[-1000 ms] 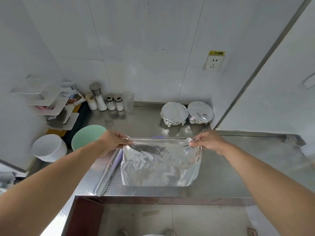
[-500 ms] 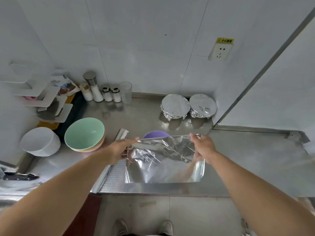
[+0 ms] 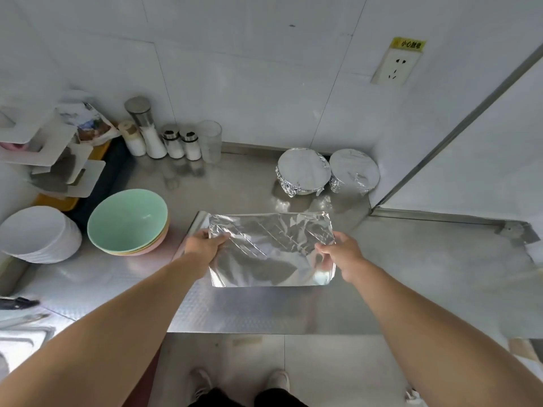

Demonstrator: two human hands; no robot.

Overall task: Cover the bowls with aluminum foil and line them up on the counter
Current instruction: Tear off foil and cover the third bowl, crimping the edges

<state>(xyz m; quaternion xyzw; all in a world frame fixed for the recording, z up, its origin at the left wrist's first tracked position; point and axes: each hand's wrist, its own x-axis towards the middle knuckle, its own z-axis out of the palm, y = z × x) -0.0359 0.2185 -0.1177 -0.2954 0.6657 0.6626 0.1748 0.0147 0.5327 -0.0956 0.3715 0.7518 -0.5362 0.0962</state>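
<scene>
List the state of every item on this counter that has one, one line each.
Foil sheet: loose, held by both side edges.
Left hand: pinches the sheet's left edge.
Right hand: pinches its right edge.
Left foil-covered bowl: covered, upright.
Right foil-covered bowl: covered, upright, beside it.
Green bowl: uncovered, topmost of a stack.
White plates: stacked.

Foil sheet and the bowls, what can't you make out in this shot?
- Head view: whatever lies under the foil sheet; the sheet, gripped by left hand and right hand, hides it.
- Contents of the two covered bowls; foil hides them.
- Bowls under the green bowl; only rims show.
</scene>
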